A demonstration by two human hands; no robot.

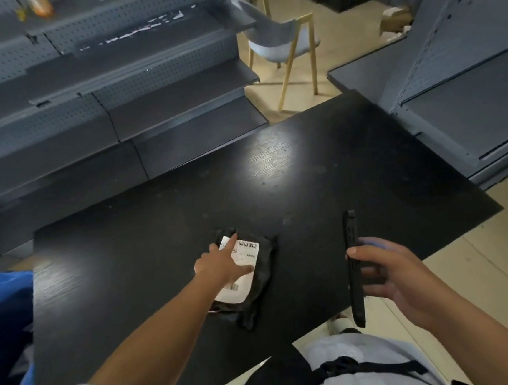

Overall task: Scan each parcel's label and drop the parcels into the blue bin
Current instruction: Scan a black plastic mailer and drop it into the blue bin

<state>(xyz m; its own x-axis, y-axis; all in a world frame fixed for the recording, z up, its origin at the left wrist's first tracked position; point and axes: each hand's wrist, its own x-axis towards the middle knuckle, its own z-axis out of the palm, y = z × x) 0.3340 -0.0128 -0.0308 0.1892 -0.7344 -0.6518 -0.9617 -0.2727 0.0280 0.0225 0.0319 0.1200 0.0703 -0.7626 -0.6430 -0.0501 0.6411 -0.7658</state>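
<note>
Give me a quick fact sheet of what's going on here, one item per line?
surface: black table
parcel: black parcel lying flat on the table, white label facing up
left hand: left hand resting on the label, fingers spread
right hand: right hand gripping a black scanner, held above the table to the right of the parcel
bin: blue bin at the table's left edge
background: grey chair, grey shelves

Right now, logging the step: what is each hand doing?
Left hand: open, fingers flat on the parcel label.
Right hand: gripping the scanner.
</note>
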